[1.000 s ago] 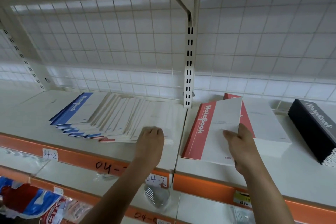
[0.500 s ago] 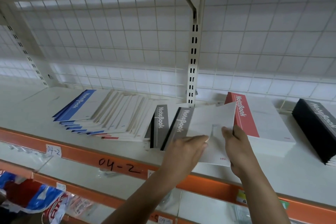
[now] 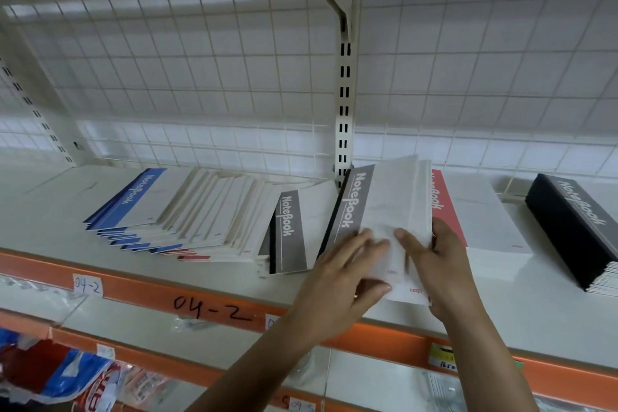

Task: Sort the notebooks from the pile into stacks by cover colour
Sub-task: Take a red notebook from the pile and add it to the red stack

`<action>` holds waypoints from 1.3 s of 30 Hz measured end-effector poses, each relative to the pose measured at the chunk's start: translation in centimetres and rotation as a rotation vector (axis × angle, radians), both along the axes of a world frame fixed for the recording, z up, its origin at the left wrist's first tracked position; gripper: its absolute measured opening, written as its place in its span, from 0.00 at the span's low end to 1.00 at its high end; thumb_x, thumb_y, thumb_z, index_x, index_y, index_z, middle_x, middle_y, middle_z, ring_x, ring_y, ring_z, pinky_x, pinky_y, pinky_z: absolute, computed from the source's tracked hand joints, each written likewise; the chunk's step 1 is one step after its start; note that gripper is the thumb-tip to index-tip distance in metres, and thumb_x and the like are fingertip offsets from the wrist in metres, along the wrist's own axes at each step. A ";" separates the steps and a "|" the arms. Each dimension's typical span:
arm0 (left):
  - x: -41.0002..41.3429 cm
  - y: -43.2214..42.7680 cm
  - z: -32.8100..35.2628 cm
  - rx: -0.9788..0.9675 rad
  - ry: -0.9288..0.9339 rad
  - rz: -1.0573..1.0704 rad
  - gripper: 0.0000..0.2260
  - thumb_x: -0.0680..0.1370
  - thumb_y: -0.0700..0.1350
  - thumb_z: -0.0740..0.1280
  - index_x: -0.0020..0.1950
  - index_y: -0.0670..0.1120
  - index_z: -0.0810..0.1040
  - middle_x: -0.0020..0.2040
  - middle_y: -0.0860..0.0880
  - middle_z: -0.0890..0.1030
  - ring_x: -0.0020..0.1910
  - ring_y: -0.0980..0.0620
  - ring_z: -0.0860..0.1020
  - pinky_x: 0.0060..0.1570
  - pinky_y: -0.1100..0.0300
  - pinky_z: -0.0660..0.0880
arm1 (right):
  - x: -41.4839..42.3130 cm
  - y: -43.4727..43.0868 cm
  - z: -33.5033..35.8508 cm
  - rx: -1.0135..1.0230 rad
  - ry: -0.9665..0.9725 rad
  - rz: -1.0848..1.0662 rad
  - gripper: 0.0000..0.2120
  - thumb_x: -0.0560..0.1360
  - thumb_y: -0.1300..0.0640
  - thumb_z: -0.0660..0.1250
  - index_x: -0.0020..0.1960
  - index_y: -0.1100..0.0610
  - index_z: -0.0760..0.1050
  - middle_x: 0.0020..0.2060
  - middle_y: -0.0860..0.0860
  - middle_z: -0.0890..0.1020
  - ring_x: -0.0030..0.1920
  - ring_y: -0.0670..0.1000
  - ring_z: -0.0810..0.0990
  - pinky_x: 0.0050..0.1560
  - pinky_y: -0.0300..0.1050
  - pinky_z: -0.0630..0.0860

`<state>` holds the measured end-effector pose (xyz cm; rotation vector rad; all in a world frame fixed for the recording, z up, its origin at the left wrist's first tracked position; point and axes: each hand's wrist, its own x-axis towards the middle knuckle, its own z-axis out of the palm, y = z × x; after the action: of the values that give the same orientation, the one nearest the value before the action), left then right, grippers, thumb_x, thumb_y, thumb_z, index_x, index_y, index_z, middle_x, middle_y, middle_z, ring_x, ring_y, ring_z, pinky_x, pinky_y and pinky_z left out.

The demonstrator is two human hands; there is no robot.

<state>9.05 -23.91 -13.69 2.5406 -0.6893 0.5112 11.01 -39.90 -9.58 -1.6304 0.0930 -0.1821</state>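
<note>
White shelf (image 3: pixel 43 211) with notebook stacks (image 3: pixel 478 211)

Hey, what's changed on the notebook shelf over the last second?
The left hand left the fanned pile and moved right, carrying a grey notebook to the right hand; both now hold it. A second grey notebook is uncovered at the pile's right end. The red stack and black stack stayed put.

The white-covered paper notebooks (image 3: pixel 214 207) look matt, with smooth card covers. The cream painted-metal shelf (image 3: pixel 501 304) has a slight sheen. Behind it stands a white metal wire grid (image 3: pixel 200 77). Below lie glossy plastic packets (image 3: pixel 67 375).
</note>
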 end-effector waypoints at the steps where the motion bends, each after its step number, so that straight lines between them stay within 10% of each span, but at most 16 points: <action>1: 0.1 0.2 0.0 0.036 0.051 0.032 0.28 0.78 0.66 0.49 0.75 0.55 0.58 0.76 0.53 0.60 0.76 0.55 0.55 0.71 0.59 0.54 | 0.0 0.0 0.1 -0.016 -0.012 0.000 0.08 0.76 0.59 0.66 0.55 0.53 0.75 0.46 0.49 0.84 0.46 0.52 0.83 0.48 0.53 0.80; 6: 1.6 2.6 -0.3 0.227 0.185 0.205 0.34 0.75 0.68 0.38 0.71 0.51 0.63 0.71 0.50 0.66 0.73 0.50 0.60 0.75 0.52 0.49 | -0.1 -0.1 0.4 -0.013 -0.022 -0.008 0.08 0.78 0.59 0.63 0.56 0.51 0.73 0.47 0.47 0.81 0.48 0.49 0.81 0.46 0.48 0.78; 11: 2.9 5.9 -0.4 0.354 0.301 0.289 0.24 0.81 0.58 0.53 0.75 0.52 0.58 0.77 0.50 0.56 0.77 0.51 0.46 0.75 0.51 0.43 | -0.2 -0.3 1.5 -0.004 -0.076 -0.005 0.08 0.78 0.60 0.63 0.54 0.49 0.72 0.45 0.42 0.80 0.46 0.43 0.79 0.40 0.38 0.75; 19: 1.9 8.8 -0.8 0.229 0.026 0.587 0.16 0.75 0.46 0.60 0.59 0.41 0.77 0.58 0.42 0.78 0.62 0.44 0.74 0.63 0.51 0.70 | 0.4 1.7 1.7 0.034 -0.060 0.068 0.10 0.78 0.61 0.63 0.58 0.53 0.74 0.49 0.44 0.82 0.49 0.45 0.81 0.45 0.44 0.77; 31: 0.8 10.6 0.7 0.384 0.194 0.851 0.10 0.75 0.50 0.68 0.44 0.43 0.81 0.44 0.46 0.79 0.46 0.45 0.76 0.43 0.52 0.73 | 0.5 3.1 -0.7 0.012 0.019 0.119 0.07 0.78 0.59 0.64 0.55 0.53 0.74 0.47 0.43 0.81 0.48 0.45 0.80 0.42 0.38 0.75; 39: 0.6 9.1 2.9 0.612 0.378 0.806 0.14 0.78 0.38 0.61 0.63 0.42 0.72 0.65 0.43 0.70 0.64 0.46 0.68 0.58 0.57 0.71 | 0.4 3.8 -0.9 0.020 0.060 0.144 0.07 0.78 0.58 0.64 0.55 0.54 0.74 0.48 0.46 0.82 0.49 0.48 0.81 0.43 0.41 0.76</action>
<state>9.62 -14.82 -10.83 3.3137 0.4230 0.0264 11.43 -36.11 -10.52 -1.6156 0.0229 -0.0222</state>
